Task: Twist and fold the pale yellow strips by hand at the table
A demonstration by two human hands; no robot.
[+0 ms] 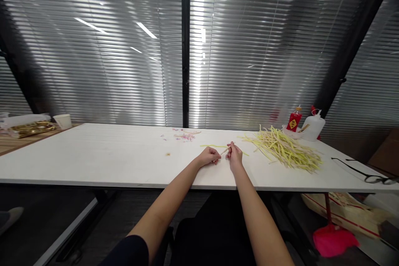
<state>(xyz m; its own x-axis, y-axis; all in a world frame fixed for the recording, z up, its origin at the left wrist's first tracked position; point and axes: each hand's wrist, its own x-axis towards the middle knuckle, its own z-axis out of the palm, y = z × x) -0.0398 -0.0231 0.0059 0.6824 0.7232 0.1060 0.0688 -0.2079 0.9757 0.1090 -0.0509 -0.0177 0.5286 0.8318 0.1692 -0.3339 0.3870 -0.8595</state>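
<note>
A thin pale strip (225, 151) runs between my two hands above the white table (109, 153). My left hand (209, 156) pinches its lower left end. The upper right end is held in the closed fingers of my right hand (234, 154). Just behind my hands a yellow-green strip (213, 146) lies on the table, partly hidden by my right hand. To the right of my hands spreads a loose pile of yellow-green and pale strips (285, 149).
Small pink and purple pieces (187, 136) lie behind my left hand. At the back right are a red bottle (294, 119), a bowl (292, 133) and a white squeeze bottle (314, 126). Glasses (374, 178) rest at the right edge, a paper cup (63, 121) at the left.
</note>
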